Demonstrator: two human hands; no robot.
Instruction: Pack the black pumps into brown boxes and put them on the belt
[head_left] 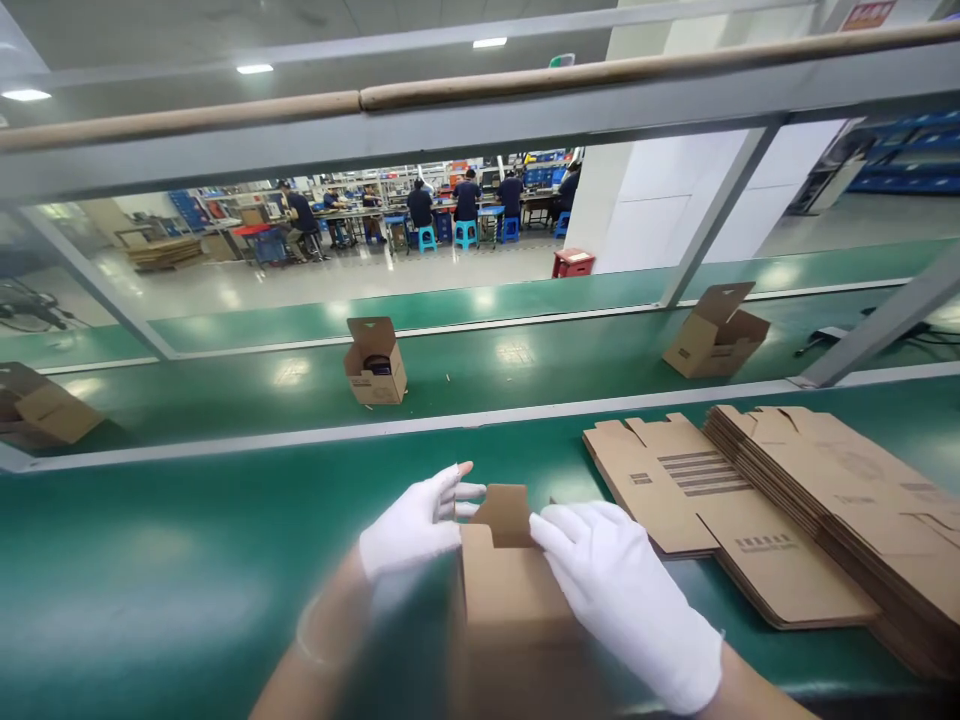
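Head camera: a brown cardboard carton (pixel 514 585) stands on the green worktop (pixel 187 560) between both gloves. The left hand (pixel 424 520) has its fingers parted beside a raised flap (pixel 508 512); the right hand (pixel 607 570) lies along the carton's right side (whether pinching it, I cannot tell). Flattened cartons (pixel 761 520) lie rightward.

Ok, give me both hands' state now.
Left hand: open, at left edge of carton.
Right hand: at the carton's right edge; grip cannot be told.

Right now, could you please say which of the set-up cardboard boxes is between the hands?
The nearest box, between the left hand and the right hand; the other three boxes sit beyond the white strip, away from both hands.
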